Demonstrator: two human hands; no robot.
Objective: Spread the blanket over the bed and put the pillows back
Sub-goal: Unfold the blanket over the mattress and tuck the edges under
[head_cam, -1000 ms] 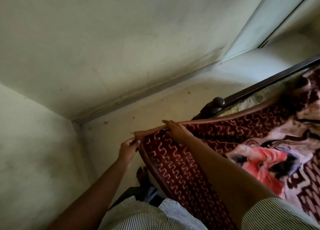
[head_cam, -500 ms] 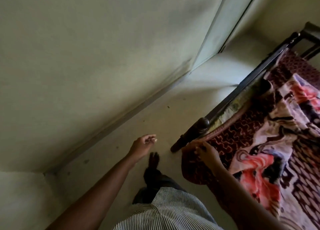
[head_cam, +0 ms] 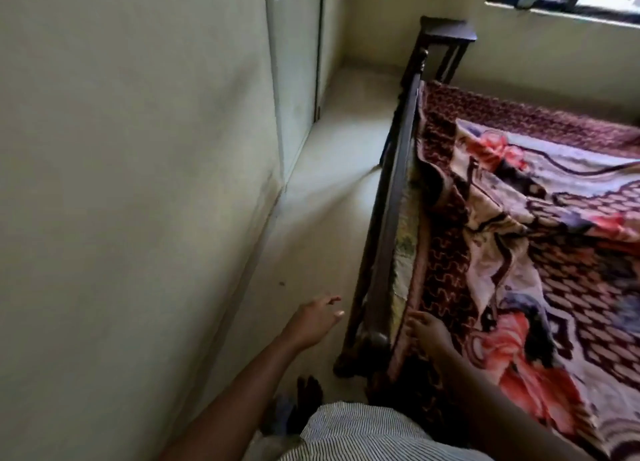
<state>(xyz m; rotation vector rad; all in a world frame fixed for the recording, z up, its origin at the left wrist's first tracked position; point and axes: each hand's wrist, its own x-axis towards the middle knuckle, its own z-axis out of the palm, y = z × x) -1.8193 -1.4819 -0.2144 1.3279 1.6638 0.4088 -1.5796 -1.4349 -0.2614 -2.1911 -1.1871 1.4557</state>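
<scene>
Maroon floral plush blanket released by left grip, now spread, empty; hem under right grip at dark wooden bed frame, pinch unclear. Corner laid.

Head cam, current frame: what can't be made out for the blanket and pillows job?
- Pillows: none seen; the dark wooden bed runs off the head view's right edge.
- Maroon floral fleece blanket: its right side is cut off by that edge; its near end is hidden by the right forearm and striped shirt.
- Right hand: fingers lie at the blanket's border by the bed's rail; blur hides whether they pinch it.
</scene>
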